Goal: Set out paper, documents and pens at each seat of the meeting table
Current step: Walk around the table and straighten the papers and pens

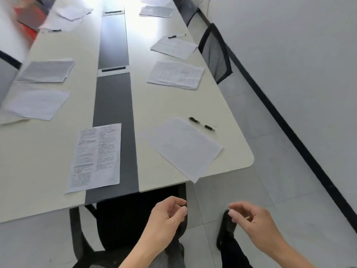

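The fingers of both hands are loosely curled and hold nothing. The left hand and the right hand hover apart, below the near end of the desk and above the tiled floor and a dark shoe. A black chair is tucked under the desk end, just left of the left hand. On the near right corner a blank sheet lies skewed, one corner poking past the desk's edge, with a pen just beside its far edge. To the left a printed document overlaps the dark centre strip. Farther along the right side lie two more paper sets and another pen, next to a mesh chair. On the left side are blurred sheets.
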`<state>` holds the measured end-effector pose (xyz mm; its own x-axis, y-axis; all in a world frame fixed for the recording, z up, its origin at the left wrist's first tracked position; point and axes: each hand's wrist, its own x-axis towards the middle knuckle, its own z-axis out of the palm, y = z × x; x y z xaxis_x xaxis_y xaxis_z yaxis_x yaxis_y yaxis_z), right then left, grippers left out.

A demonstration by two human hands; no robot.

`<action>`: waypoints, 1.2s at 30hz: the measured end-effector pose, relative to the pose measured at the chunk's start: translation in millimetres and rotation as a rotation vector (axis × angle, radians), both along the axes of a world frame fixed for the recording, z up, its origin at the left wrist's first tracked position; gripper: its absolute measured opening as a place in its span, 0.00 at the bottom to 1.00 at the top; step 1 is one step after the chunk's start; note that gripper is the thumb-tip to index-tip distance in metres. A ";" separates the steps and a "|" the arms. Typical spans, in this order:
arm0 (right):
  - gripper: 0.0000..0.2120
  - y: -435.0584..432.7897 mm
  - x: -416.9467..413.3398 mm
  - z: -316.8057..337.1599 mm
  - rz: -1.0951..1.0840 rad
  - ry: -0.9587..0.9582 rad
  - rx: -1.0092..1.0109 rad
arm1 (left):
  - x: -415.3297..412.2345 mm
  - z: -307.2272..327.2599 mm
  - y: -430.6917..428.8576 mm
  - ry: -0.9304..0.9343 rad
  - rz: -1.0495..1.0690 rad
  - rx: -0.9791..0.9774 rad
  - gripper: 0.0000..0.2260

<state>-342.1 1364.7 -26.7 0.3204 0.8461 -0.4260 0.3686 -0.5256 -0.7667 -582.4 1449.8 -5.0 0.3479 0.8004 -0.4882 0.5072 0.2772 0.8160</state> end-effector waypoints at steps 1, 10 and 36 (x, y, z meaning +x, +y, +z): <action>0.06 14.3 10.3 -4.4 0.059 -0.007 -0.008 | 6.3 -2.2 2.4 0.015 0.037 -0.010 0.05; 0.15 155.8 118.5 -47.7 0.701 -0.466 0.030 | 97.7 -40.2 29.8 0.273 0.163 -0.046 0.09; 0.31 365.5 -47.8 -103.9 1.524 -0.789 0.039 | -33.1 -134.6 189.6 0.905 -0.169 0.104 0.23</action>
<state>-389.9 1730.2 -130.6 -0.6160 0.5678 -0.5461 0.7454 0.6444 -0.1708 -615.4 1639.5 -139.7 -0.0145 0.8287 -0.5595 0.9904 0.0888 0.1057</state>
